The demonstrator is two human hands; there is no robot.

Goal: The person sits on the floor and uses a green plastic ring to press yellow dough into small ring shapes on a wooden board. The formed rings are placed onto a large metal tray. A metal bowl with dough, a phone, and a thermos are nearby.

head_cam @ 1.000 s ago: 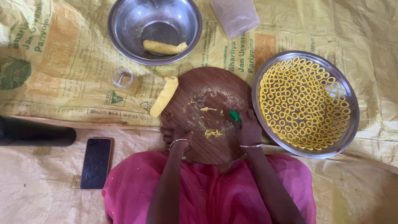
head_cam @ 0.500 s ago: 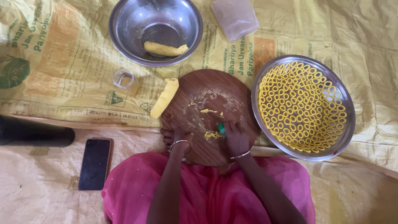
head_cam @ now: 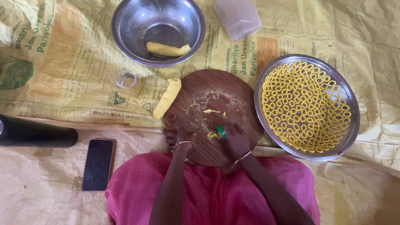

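My right hand (head_cam: 235, 139) closes on a small green tool (head_cam: 220, 131), pressing dough bits (head_cam: 213, 135); left hand (head_cam: 180, 136), fingers curled and holding nothing, steadies the round wooden board (head_cam: 216, 93).

One head cam only, looked straight down from above the person's lap, fairly close. Left hand (head_cam: 180, 138) and right hand (head_cam: 234, 139) sat low-centre in frame; round wooden board (head_cam: 216, 96) lay under and just beyond them.
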